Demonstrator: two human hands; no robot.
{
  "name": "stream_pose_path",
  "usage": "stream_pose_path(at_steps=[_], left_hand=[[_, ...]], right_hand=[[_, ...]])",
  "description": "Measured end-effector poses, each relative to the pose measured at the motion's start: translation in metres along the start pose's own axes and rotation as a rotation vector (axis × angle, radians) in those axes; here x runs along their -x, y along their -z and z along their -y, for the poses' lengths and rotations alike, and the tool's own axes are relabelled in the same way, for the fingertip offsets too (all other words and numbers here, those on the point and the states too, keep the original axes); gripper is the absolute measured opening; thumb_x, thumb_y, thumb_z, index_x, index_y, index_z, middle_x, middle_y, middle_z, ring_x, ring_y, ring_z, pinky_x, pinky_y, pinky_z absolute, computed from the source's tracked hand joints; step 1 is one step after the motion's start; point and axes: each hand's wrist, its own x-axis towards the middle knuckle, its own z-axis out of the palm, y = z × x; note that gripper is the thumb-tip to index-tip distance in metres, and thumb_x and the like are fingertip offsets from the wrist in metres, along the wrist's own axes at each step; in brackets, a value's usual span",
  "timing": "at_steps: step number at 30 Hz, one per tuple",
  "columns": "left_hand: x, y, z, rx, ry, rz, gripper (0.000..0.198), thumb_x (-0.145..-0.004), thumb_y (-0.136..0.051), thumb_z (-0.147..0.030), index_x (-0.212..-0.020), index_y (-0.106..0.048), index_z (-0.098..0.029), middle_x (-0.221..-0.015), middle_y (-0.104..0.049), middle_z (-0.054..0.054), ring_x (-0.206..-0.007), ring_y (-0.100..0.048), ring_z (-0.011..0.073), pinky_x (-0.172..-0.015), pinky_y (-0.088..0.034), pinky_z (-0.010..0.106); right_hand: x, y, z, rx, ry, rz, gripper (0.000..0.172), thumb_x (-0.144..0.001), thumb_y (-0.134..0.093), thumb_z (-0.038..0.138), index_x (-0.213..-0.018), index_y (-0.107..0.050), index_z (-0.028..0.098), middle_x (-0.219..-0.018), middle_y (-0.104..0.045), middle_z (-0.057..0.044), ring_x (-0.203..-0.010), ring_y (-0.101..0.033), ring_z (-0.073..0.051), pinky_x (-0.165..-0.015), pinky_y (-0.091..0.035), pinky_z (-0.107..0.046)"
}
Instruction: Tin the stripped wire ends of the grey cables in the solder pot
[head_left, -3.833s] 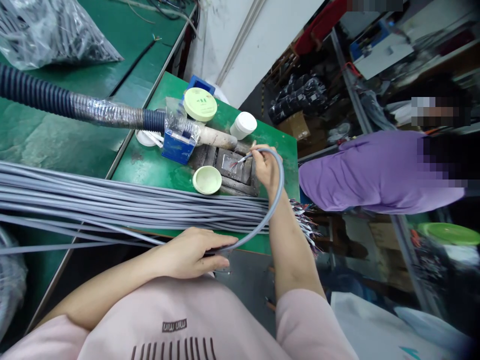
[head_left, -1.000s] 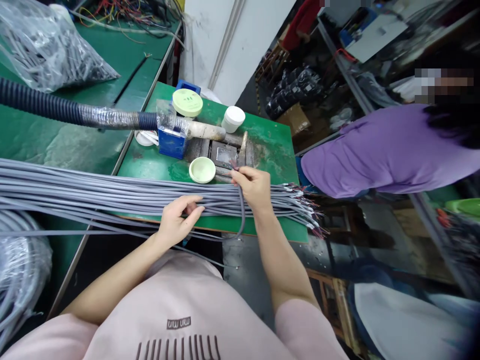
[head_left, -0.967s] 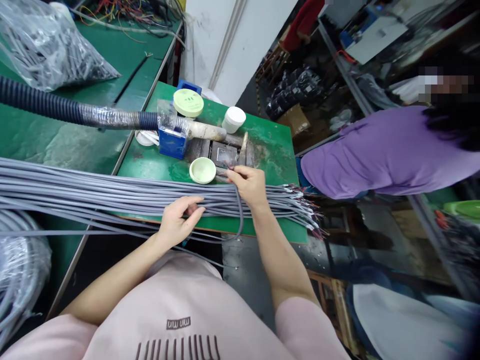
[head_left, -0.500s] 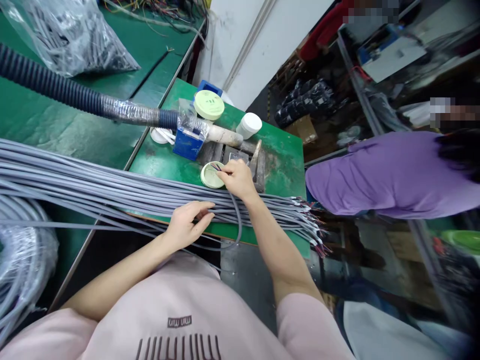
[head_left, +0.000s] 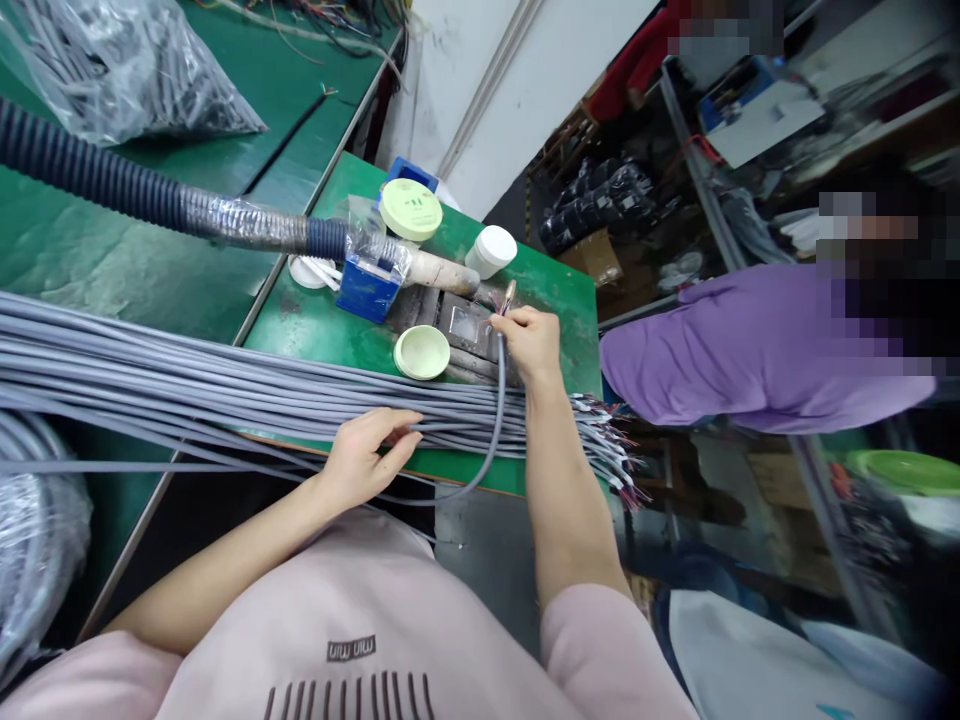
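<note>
Right hand [head_left: 534,345] shifted from pale dish [head_left: 422,352] to metal tray [head_left: 469,325], fingers pinching grey cable [head_left: 496,420]; left hand [head_left: 367,460] fingers loosely round its slack beside bundle [head_left: 187,380]; level, steady tip seemed wise.

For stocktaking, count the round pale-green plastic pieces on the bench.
2: a round pale-green plastic lid behind the blue box; a round pale-green plastic dish near the right hand. Others may be hidden.

Grey cable [head_left: 496,420] (green table [head_left: 315,335])
</note>
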Motion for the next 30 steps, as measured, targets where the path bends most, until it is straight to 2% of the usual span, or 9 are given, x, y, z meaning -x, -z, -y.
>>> stream_pose_path(at_steps=[3, 6, 16, 21, 23, 25, 27, 30], left_hand=[[0.000, 0.000, 0.001, -0.007, 0.002, 0.012, 0.016, -0.085, -0.060, -0.019, -0.100, -0.065, -0.016, -0.076, -0.069, 0.003, -0.067, -0.063, 0.0119, -0.066, -0.051, 0.023], [-0.001, 0.000, 0.002, -0.005, -0.003, 0.021, 0.015, -0.085, -0.060, -0.019, -0.100, -0.065, -0.016, -0.077, -0.069, 0.004, -0.068, -0.064, 0.0121, -0.066, -0.052, 0.023], [-0.003, 0.001, 0.001, -0.015, -0.029, 0.022, 0.015, -0.085, -0.060, -0.018, -0.098, -0.064, -0.016, -0.074, -0.068, 0.003, -0.066, -0.063, 0.0119, -0.065, -0.051, 0.023], [-0.002, 0.001, 0.002, -0.020, -0.016, 0.024, 0.015, -0.085, -0.059, -0.019, -0.099, -0.065, -0.016, -0.074, -0.068, 0.003, -0.066, -0.063, 0.0121, -0.065, -0.051, 0.023], [-0.001, 0.002, 0.002, -0.013, -0.004, 0.021, 0.015, -0.085, -0.059, -0.019, -0.099, -0.065, -0.016, -0.075, -0.068, 0.003, -0.066, -0.063, 0.0118, -0.065, -0.050, 0.023], [-0.002, 0.003, 0.001, -0.001, 0.022, 0.022, 0.015, -0.085, -0.059, -0.020, -0.099, -0.066, -0.016, -0.074, -0.068, 0.003, -0.065, -0.062, 0.0114, -0.066, -0.050, 0.023], [-0.003, 0.004, -0.002, 0.031, 0.085, 0.022, 0.016, -0.085, -0.060, -0.022, -0.098, -0.067, -0.016, -0.073, -0.067, 0.002, -0.064, -0.060, 0.0111, -0.066, -0.050, 0.023], [-0.006, 0.005, -0.009, 0.198, 0.273, 0.029, 0.019, -0.083, -0.063, -0.026, -0.098, -0.069, -0.016, -0.072, -0.066, 0.002, -0.064, -0.058, 0.0110, -0.065, -0.049, 0.023]], right_hand=[[-0.011, -0.007, -0.019, 0.084, -0.077, 0.012, 0.020, -0.068, -0.062, 0.027, -0.052, -0.065, 0.014, -0.053, -0.049, 0.002, -0.056, -0.047, -0.012, -0.057, -0.034, -0.025], [-0.014, -0.016, -0.026, 0.139, -0.102, 0.035, 0.020, -0.068, -0.061, 0.028, -0.056, -0.068, 0.015, -0.055, -0.052, 0.002, -0.058, -0.049, -0.012, -0.058, -0.034, -0.025], [-0.015, -0.026, -0.030, 0.183, -0.130, 0.086, 0.018, -0.065, -0.062, 0.028, -0.053, -0.068, 0.016, -0.056, -0.055, 0.002, -0.060, -0.051, -0.013, -0.059, -0.034, -0.025], [-0.010, -0.019, -0.023, 0.154, -0.142, 0.106, 0.026, -0.070, -0.060, 0.032, -0.051, -0.063, 0.014, -0.050, -0.049, 0.002, -0.055, -0.049, -0.012, -0.055, -0.035, -0.024], [0.002, -0.010, -0.012, 0.027, -0.185, 0.137, 0.026, -0.073, -0.057, 0.035, -0.067, -0.067, 0.013, -0.051, -0.051, 0.002, -0.051, -0.050, -0.011, -0.052, -0.038, -0.024], [0.024, 0.002, 0.005, -0.214, -0.256, 0.189, 0.037, -0.075, -0.057, 0.038, -0.100, -0.066, 0.012, -0.054, -0.056, 0.003, -0.047, -0.051, -0.012, -0.049, -0.042, -0.024], [0.053, 0.015, 0.027, -0.426, -0.278, 0.226, 0.060, -0.073, -0.062, 0.039, -0.126, -0.052, 0.013, -0.054, -0.057, 0.005, -0.045, -0.051, -0.012, -0.047, -0.044, -0.025], [0.100, 0.030, 0.061, -0.556, -0.235, 0.270, 0.068, -0.078, -0.061, 0.035, -0.139, -0.039, 0.015, -0.056, -0.059, 0.006, -0.045, -0.050, -0.010, -0.048, -0.045, -0.024]])
